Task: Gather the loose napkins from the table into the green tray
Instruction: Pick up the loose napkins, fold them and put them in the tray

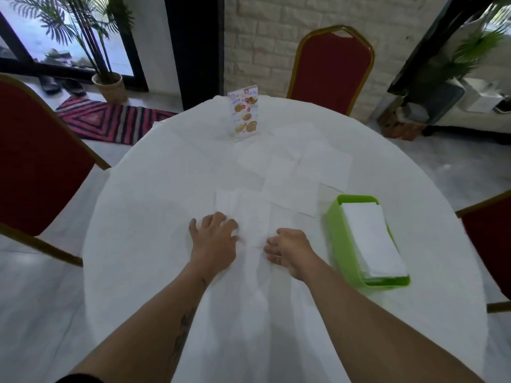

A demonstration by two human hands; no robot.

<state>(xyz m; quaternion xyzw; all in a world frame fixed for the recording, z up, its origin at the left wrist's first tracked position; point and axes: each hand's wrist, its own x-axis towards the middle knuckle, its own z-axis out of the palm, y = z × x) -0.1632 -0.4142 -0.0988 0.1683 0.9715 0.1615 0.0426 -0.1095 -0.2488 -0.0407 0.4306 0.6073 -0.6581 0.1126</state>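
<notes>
Left hand [214, 235] spread flat on a loose napkin [243, 214]; right hand [290, 248] half-curled, grip pinching nothing (green tray [336, 233] just beside, already stacked).

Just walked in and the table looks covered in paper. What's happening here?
A person is gathering loose napkins off the white round table. The left hand presses flat on the nearest napkin while the right hand curls at its edge. Neither has lifted it. The green tray to the right already holds a stack of napkins; several more lie beyond.
</notes>
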